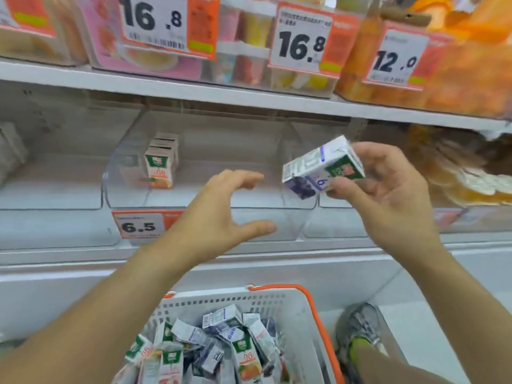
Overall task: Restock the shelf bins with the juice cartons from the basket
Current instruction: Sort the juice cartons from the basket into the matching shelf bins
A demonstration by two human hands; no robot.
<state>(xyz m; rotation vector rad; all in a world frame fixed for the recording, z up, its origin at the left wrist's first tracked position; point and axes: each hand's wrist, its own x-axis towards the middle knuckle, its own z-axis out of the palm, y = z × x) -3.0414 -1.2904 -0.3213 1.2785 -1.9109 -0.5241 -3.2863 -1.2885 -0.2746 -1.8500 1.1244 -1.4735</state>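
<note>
one grape juice carton [322, 167] sits tilted in the right hand [388, 187], pinched between thumb and fingertips in front of the clear shelf bins [194, 200], likely being turned to face forward before it goes in. the left hand [221, 206] hovers released, fingers spread, holding nothing, probably ready to steady it. one row of about three orange cartons [162, 164] stands at the bin's back left. below, one basket [304, 309] holds a heap too jumbled to count.

Clear glossy plastic bin [194, 195]; perforated plastic basket [293, 309].
</note>
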